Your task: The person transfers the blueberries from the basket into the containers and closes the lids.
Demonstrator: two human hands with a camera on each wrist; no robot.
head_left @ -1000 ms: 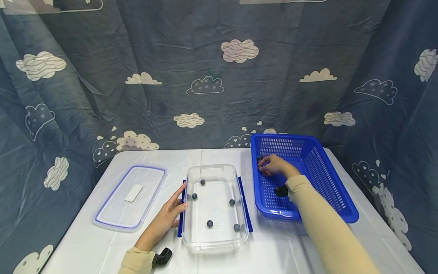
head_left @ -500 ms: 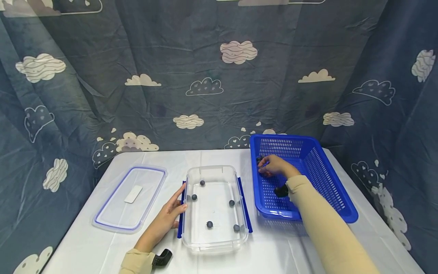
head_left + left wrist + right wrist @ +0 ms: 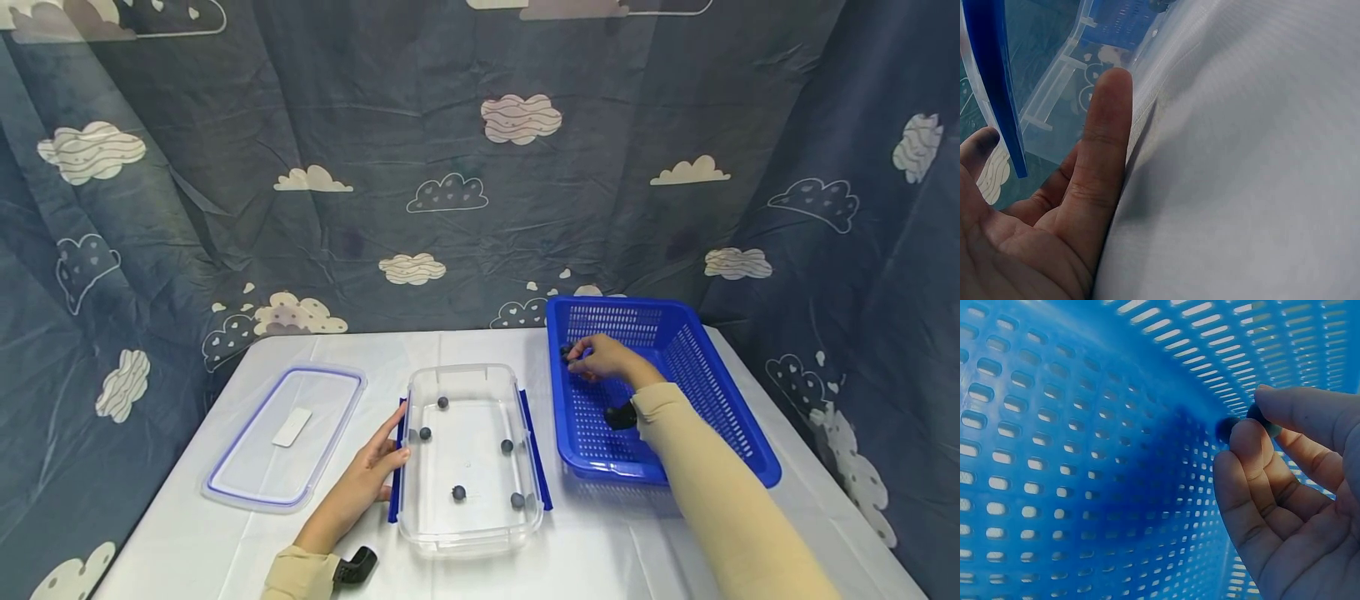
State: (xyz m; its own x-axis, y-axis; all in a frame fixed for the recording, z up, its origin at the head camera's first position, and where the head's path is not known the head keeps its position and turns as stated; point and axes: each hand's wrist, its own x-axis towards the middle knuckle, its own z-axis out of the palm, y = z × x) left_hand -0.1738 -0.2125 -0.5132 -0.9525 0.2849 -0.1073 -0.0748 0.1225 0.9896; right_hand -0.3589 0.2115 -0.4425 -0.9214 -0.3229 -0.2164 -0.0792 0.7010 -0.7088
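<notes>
In the blue basket, my right hand pinches a dark blueberry between thumb and fingertips, near the left wall. Right beside those fingertips in the right wrist view sits another dark berry. My left hand rests against the left side of a clear plastic container, fingers fairly straight along its blue side clip. Several blueberries lie spread out on the container's floor. Some berries in the basket are partly hidden behind my right hand.
A clear lid with a blue seal lies flat on the white-covered table, left of the container. On it is a small white rectangle. A dark cloud-print curtain stands behind the table and along both sides.
My right hand has risen slightly inside the basket, and more of the berries beside its fingertips shows. The left hand and the container stay in place; the head view has tilted a little.
</notes>
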